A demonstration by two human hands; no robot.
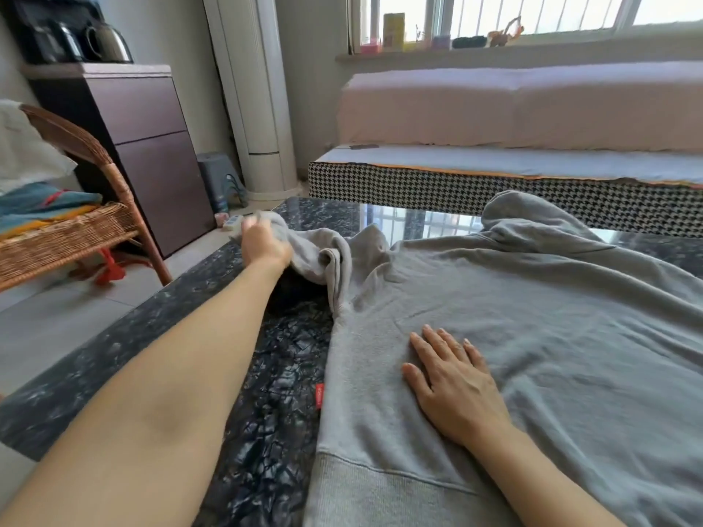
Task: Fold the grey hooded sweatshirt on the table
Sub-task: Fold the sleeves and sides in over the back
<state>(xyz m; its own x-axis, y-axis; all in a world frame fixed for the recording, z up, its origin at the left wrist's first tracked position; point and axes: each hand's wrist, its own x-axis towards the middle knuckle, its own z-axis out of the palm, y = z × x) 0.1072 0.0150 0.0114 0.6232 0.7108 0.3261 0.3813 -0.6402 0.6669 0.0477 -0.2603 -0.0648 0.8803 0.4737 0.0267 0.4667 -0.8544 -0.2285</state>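
Dark marble desk | soft, limp sweatshirt | sleeve at 10 o'clock gripped by left hand | body pressed flat-fingered by right hand

Person, two arms in view: both forearms bare, no sleeves visible. Left hand blurred, detail unreadable. Right hand bare; short, unpainted fingernails; no rings, no watch.

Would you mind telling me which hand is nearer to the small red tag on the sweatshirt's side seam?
Right. The right hand lies flat on the sweatshirt body just right of the red tag; the left hand grips the sleeve farther up the table.
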